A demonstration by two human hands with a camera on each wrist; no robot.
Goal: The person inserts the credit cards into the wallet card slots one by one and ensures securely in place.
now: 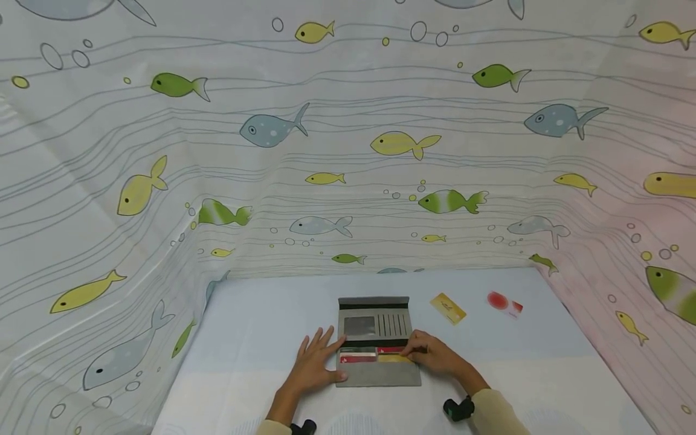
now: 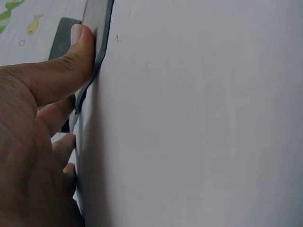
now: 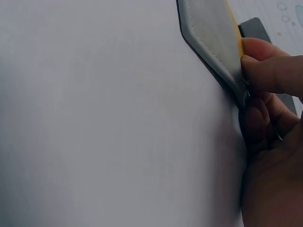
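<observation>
A grey wallet (image 1: 379,376) lies unfolded on the table, with red, dark and gold cards in the slots of its near half. The left hand (image 1: 314,365) rests at the wallet's left edge, fingers spread and thumb on the near corner; the left wrist view shows that thumb (image 2: 78,54) on the wallet's edge. With thumb and index finger the right hand (image 1: 435,355) pinches a gold card (image 1: 393,358) at the right end of the near slots. In the right wrist view, only a thin yellow edge of the card (image 3: 235,23) shows above the grey pocket.
Beyond the wallet to the right lie another gold card (image 1: 448,308) and a red and white card (image 1: 504,304). The table (image 1: 261,314) has a pale cloth. Fish-patterned sheeting (image 1: 359,199) rises behind it and at both sides.
</observation>
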